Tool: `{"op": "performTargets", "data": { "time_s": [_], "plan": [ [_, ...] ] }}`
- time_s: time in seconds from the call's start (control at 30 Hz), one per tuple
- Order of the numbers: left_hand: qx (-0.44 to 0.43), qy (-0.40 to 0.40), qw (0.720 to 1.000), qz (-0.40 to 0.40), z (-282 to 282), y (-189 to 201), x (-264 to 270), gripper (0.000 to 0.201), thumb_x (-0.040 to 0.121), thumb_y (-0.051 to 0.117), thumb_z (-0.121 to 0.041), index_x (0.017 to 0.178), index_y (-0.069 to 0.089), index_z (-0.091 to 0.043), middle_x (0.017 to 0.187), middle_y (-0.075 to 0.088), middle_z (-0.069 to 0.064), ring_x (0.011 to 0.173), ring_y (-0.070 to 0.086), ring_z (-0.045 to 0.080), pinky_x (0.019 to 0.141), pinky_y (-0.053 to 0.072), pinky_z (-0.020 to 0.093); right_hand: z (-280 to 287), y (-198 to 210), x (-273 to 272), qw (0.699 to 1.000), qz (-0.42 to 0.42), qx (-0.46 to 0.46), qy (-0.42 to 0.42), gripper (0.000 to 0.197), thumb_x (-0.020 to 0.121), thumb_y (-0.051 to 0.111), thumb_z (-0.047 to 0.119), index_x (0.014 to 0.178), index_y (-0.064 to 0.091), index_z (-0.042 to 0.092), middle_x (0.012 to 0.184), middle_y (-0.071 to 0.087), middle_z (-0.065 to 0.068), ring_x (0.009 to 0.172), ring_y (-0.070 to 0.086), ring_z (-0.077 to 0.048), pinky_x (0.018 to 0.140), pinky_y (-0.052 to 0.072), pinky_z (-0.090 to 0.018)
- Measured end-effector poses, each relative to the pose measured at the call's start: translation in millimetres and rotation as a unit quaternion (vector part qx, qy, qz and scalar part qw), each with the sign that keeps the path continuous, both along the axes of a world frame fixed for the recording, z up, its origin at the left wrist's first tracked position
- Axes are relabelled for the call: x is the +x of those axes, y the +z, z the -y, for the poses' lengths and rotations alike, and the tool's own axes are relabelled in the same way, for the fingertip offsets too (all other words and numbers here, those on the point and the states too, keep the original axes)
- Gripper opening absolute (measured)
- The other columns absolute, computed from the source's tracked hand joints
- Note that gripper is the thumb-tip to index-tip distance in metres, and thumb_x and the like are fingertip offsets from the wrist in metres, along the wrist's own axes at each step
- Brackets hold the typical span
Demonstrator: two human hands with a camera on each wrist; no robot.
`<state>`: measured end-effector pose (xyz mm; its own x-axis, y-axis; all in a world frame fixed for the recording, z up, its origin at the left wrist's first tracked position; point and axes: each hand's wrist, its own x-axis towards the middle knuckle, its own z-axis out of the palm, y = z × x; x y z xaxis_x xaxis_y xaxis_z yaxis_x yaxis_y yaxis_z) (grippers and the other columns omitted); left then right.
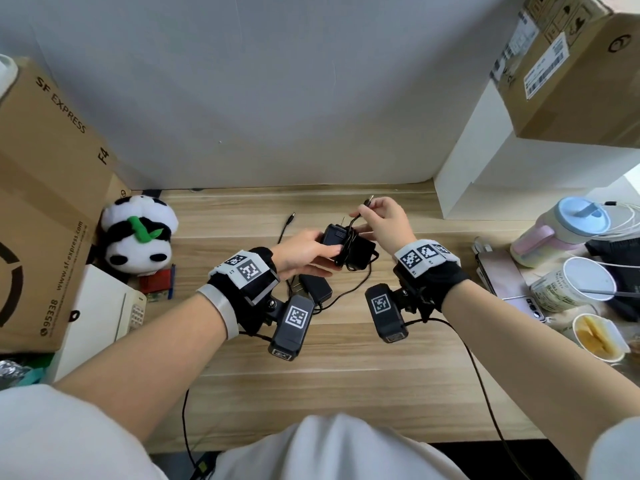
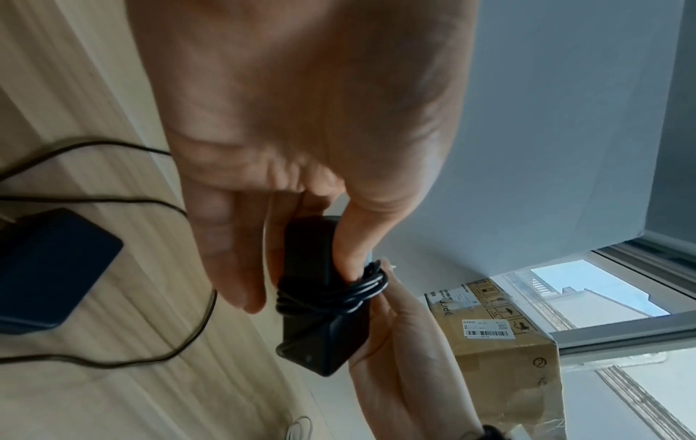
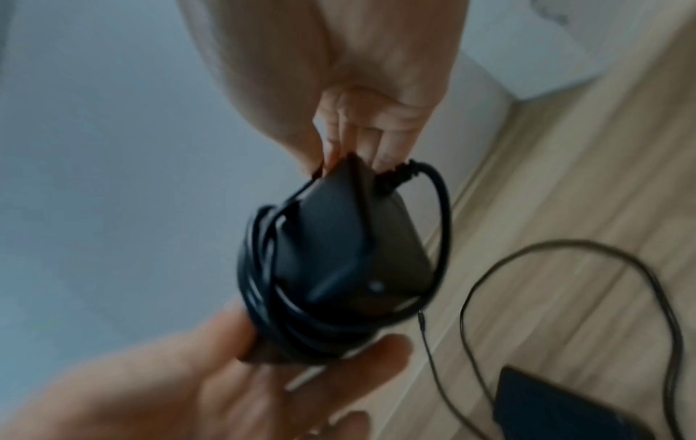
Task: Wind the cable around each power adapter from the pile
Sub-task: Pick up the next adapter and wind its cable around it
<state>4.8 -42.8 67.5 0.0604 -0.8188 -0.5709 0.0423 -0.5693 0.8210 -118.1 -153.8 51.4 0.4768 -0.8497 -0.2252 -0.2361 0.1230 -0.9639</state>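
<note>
A black power adapter (image 1: 349, 247) is held above the wooden desk (image 1: 346, 375), with most of its cable (image 2: 361, 290) wound round its body. My left hand (image 1: 327, 259) grips the adapter's left end, thumb on top. My right hand (image 1: 358, 220) pinches the cable's free end, and the barrel plug (image 1: 367, 201) sticks up past the fingers. In the blurred right wrist view the coils (image 3: 263, 282) hang loose round the adapter (image 3: 339, 253). A second adapter (image 1: 315, 287) lies on the desk under my hands, its cable unwound and its plug (image 1: 292, 216) pointing away.
A panda plush (image 1: 138, 233) and an SF Express box (image 1: 45, 202) stand at the left. On the right are a white shelf (image 1: 485, 168) with a cardboard box (image 1: 571, 71) on it, a pastel tumbler (image 1: 561, 233), a paper cup (image 1: 575, 282), a phone (image 1: 502, 271) and a food tub (image 1: 599, 337).
</note>
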Motion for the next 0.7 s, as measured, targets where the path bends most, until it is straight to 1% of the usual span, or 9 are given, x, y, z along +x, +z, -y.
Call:
{"op": "performTargets", "data": {
  "time_s": [0.07, 0.13, 0.2, 0.3, 0.37, 0.4, 0.47, 0.57, 0.7],
  "plan": [
    [-0.001, -0.001, 1.0, -0.017, -2, -5, -2, 0.011, 0.096, 0.05, -0.012, 0.103, 0.054, -0.019, 0.095, 0.065, 0.003, 0.083, 0.065, 0.014, 0.084, 0.052, 0.029, 2, -4, -6, 0.999, 0.0, 0.035, 0.007, 0.019, 0.093, 0.053, 0.011, 0.111, 0.046, 0.011, 0.118, 0.059, -0.016, 0.072, 0.061, -0.015, 0.061, 0.055, -0.022],
    [-0.003, -0.003, 1.0, -0.027, -4, -9, -5, 0.012, 0.096, 0.05, -0.011, 0.1, 0.055, -0.021, 0.094, 0.065, 0.003, 0.081, 0.066, 0.013, 0.083, 0.052, 0.028, 2, -8, -14, 0.999, -0.037, -0.011, 0.033, 0.031, 0.092, 0.055, 0.013, 0.122, 0.048, 0.019, 0.12, 0.055, -0.008, 0.092, 0.06, -0.015, 0.071, 0.056, -0.028],
    [-0.004, -0.006, 0.999, -0.032, -4, -13, -6, 0.012, 0.095, 0.051, -0.011, 0.102, 0.055, -0.021, 0.096, 0.066, 0.004, 0.082, 0.066, 0.014, 0.084, 0.052, 0.028, 0, -10, -22, 0.994, -0.07, -0.055, 0.059, 0.029, 0.094, 0.052, 0.017, 0.122, 0.054, 0.023, 0.12, 0.055, -0.001, 0.103, 0.056, -0.014, 0.081, 0.055, -0.035],
    [-0.008, -0.003, 0.999, -0.051, 1, -17, -11, 0.019, 0.095, 0.052, -0.01, 0.113, 0.053, -0.015, 0.1, 0.065, 0.007, 0.085, 0.065, 0.017, 0.08, 0.054, 0.026, -7, -14, -34, 0.992, -0.083, -0.047, 0.083, 0.027, 0.099, 0.041, 0.021, 0.117, 0.061, 0.017, 0.11, 0.057, 0.005, 0.104, 0.053, -0.014, 0.089, 0.049, -0.032],
    [-0.006, 0.008, 0.997, -0.078, 6, -19, -17, 0.027, 0.094, 0.052, -0.008, 0.121, 0.051, -0.009, 0.104, 0.064, 0.012, 0.086, 0.065, 0.02, 0.074, 0.057, 0.023, -14, -20, -44, 0.994, -0.083, -0.027, 0.071, 0.031, 0.101, 0.037, 0.023, 0.119, 0.059, 0.012, 0.11, 0.059, 0.0, 0.104, 0.054, -0.015, 0.085, 0.046, -0.022],
    [-0.001, 0.012, 0.996, -0.089, 9, -22, -21, 0.03, 0.094, 0.053, -0.007, 0.124, 0.051, -0.006, 0.105, 0.064, 0.014, 0.086, 0.066, 0.022, 0.072, 0.058, 0.022, -19, -21, -51, 0.995, -0.088, -0.015, 0.056, 0.032, 0.101, 0.037, 0.025, 0.12, 0.058, 0.01, 0.111, 0.059, -0.003, 0.105, 0.054, -0.015, 0.085, 0.046, -0.022],
    [0.008, 0.01, 0.994, -0.104, 14, -27, -30, 0.033, 0.093, 0.055, -0.007, 0.124, 0.05, -0.002, 0.106, 0.064, 0.016, 0.086, 0.066, 0.023, 0.071, 0.058, 0.023, -25, -27, -65, 0.996, -0.086, 0.032, 0.015, 0.035, 0.1, 0.037, 0.031, 0.121, 0.057, 0.012, 0.113, 0.059, -0.005, 0.109, 0.055, -0.018, 0.096, 0.046, -0.034],
    [0.021, -0.045, 0.992, -0.114, 20, -37, -52, 0.028, 0.093, 0.054, -0.01, 0.122, 0.052, -0.006, 0.104, 0.065, 0.013, 0.085, 0.066, 0.022, 0.075, 0.056, 0.024, -36, -33, -91, 0.989, -0.059, 0.126, -0.051, 0.043, 0.098, 0.038, 0.041, 0.125, 0.055, 0.011, 0.121, 0.058, -0.008, 0.112, 0.056, -0.021, 0.093, 0.049, -0.041],
    [0.044, -0.149, 0.979, -0.129, 26, -46, -95, 0.022, 0.094, 0.052, -0.012, 0.116, 0.056, -0.012, 0.1, 0.067, 0.008, 0.079, 0.068, 0.016, 0.079, 0.054, 0.024, -58, -39, -135, 0.967, -0.031, 0.218, -0.126, 0.038, 0.094, 0.039, 0.052, 0.098, 0.061, 0.02, 0.106, 0.064, -0.006, 0.097, 0.06, -0.021, 0.091, 0.049, -0.04]
  ]
}}
